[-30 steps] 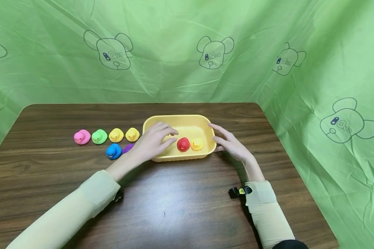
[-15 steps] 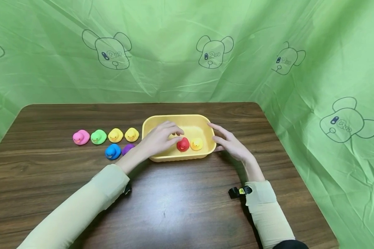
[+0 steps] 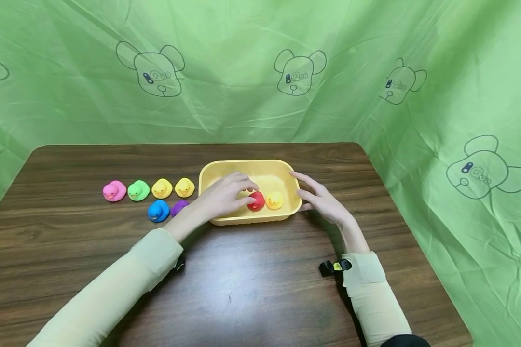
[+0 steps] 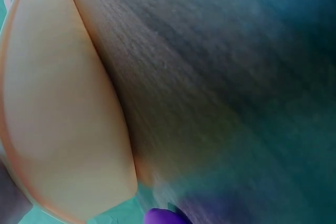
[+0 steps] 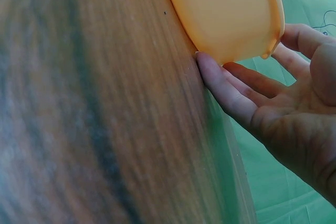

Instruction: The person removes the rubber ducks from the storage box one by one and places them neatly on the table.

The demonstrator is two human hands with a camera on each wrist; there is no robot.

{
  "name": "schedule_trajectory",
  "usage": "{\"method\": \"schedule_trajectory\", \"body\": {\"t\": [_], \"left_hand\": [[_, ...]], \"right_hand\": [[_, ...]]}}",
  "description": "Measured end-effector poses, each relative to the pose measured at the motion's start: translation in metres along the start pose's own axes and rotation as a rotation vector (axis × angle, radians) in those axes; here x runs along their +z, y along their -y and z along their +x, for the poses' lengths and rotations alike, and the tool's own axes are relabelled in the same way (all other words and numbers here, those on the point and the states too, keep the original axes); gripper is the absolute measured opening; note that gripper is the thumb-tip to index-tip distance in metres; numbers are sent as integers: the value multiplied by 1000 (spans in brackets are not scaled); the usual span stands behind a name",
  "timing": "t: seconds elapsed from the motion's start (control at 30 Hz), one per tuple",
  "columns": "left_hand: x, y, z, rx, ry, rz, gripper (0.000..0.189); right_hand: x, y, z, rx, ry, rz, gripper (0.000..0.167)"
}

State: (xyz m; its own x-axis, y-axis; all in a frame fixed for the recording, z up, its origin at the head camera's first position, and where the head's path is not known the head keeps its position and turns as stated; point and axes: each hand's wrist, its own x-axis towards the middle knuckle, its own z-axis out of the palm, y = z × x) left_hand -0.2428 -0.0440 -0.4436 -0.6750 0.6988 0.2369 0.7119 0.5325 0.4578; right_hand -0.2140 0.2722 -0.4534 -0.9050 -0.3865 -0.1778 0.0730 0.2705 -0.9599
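In the head view my left hand reaches over the near left side of a yellow plastic tray. Its thumb and fingers pinch a red rubber duck on the tray floor; the far fingertips are partly hidden. Beside that duck sits a yellow rubber duck. My right hand rests its fingers against the tray's right end. From the right wrist, the fingers of that hand are fairly straight and touch the outside of the tray wall.
Left of the tray, on the wood-grain table, stand a pink duck, a green duck, two yellow ducks, a blue duck and a partly covered purple duck. Green cloth hangs behind and at right.
My left hand has moved right and lower inside the tray and taken hold of the red duck, which has turned slightly. The right hand stays at the tray's end.
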Motion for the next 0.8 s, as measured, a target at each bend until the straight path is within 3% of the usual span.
{"method": "schedule_trajectory", "body": {"t": [0.43,0.8], "left_hand": [[2,-1,0,62,67,105,31],[3,-2,0,118,91,112,29]], "right_hand": [[-1,0,1,14,-4,-1,56],[-1,-1,1,10,0,-9,56]]}}
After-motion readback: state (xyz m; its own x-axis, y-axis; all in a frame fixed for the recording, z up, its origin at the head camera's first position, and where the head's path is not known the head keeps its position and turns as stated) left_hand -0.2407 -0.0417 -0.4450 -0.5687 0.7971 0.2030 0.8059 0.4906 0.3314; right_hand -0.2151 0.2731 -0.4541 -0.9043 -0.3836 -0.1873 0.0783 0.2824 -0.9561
